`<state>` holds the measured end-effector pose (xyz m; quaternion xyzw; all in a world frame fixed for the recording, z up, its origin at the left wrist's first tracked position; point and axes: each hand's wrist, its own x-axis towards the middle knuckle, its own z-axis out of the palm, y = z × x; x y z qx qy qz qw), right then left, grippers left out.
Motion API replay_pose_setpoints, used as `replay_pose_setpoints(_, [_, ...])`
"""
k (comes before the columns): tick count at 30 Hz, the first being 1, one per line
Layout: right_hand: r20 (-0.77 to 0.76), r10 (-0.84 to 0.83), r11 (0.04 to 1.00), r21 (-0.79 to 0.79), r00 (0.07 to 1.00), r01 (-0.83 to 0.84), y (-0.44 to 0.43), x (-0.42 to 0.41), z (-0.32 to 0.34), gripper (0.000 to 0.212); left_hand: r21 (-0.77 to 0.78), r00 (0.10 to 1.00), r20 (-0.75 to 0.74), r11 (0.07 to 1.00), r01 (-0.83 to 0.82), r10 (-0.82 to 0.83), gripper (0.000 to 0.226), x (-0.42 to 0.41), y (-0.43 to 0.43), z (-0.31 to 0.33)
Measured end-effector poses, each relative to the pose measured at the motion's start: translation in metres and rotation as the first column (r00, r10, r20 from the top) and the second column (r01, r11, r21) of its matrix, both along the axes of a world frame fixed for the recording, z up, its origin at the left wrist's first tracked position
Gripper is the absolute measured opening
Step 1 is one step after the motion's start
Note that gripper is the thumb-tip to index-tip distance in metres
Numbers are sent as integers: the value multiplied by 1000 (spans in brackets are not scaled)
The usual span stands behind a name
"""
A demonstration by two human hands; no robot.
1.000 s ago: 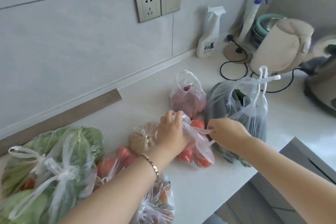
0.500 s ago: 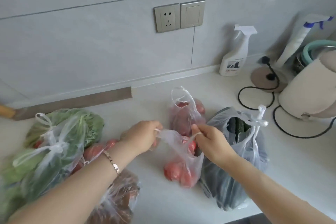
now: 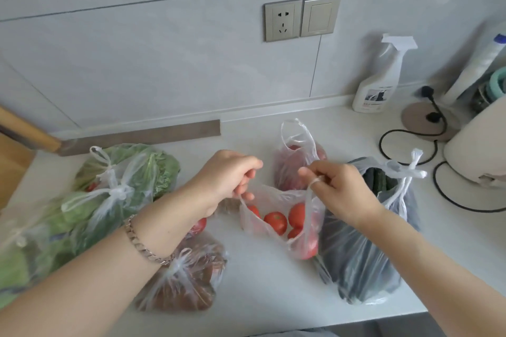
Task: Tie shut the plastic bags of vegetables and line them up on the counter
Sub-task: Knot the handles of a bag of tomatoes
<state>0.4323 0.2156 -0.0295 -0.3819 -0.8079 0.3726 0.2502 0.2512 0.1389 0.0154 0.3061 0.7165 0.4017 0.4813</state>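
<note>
The left hand [image 3: 227, 178] and right hand [image 3: 339, 188] each pinch a handle of the open tomato bag [image 3: 279, 223], which sits mid-counter [image 3: 260, 290] beside a tied dark bag [image 3: 383, 249]. The spray bottle [image 3: 377, 84] label is too small to read.

A single head-worn camera looks forward and down, close over the pale stone tabletop [image 3: 260, 282], facing the grey tiled wall [image 3: 137, 49]; the edges seem bowed.
</note>
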Motion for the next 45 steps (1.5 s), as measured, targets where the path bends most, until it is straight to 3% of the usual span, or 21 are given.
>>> replay_pose_setpoints(3, [23,11,990,-140,1000,-8,-3,-3,-7,35,-76,988,122,993,-88,97,22,2,-12,-6])
replay_pose_setpoints(7, [-29,-31,940,-340,999,19,-9,-9,-22,30,-130,990,106,989,-75,89,16,5,-31,-22])
replay_pose_setpoints(10, [-134,-63,875,-485,989,-10,-11,-12,-33,29,-41,984,59,985,-166,168,19,-1,-36,-29])
replay_pose_setpoints(14, [-160,-52,808,-586,986,-52,-14,-14,-51,19,143,969,-90,966,-217,231,14,-11,-34,-40])
replay_pose_setpoints(18, [-314,-313,536,-837,896,-106,-17,-16,-64,33,259,966,198,941,-217,168,8,0,-31,-54])
replay_pose_setpoints(20, [-311,-441,429,-897,842,-106,-15,-15,-70,37,307,950,296,932,-193,100,13,8,-29,-64])
replay_pose_setpoints(25, [-260,-534,298,-948,804,-108,-15,-14,-77,28,237,958,283,964,-117,47,26,25,-30,-84])
replay_pose_setpoints(29, [-186,-496,288,-957,848,-42,-22,-18,-81,36,105,919,380,983,-151,100,23,30,-30,-99])
replay_pose_setpoints(34, [-105,-469,513,-840,877,174,-38,-30,-86,28,-50,778,580,964,-260,240,22,29,-22,-105])
replay_pose_setpoints(38, [-155,-404,548,-830,901,103,-47,-37,-89,18,-146,720,640,962,-230,269,34,30,-15,-110])
replay_pose_setpoints(42, [-100,-282,649,-752,954,113,-46,-37,-88,24,-148,777,588,974,-169,224,31,27,-7,-108])
replay_pose_setpoints(45, [-172,-203,625,-781,964,-7,-44,-34,-82,26,-83,890,431,989,-122,146,12,25,-1,-108])
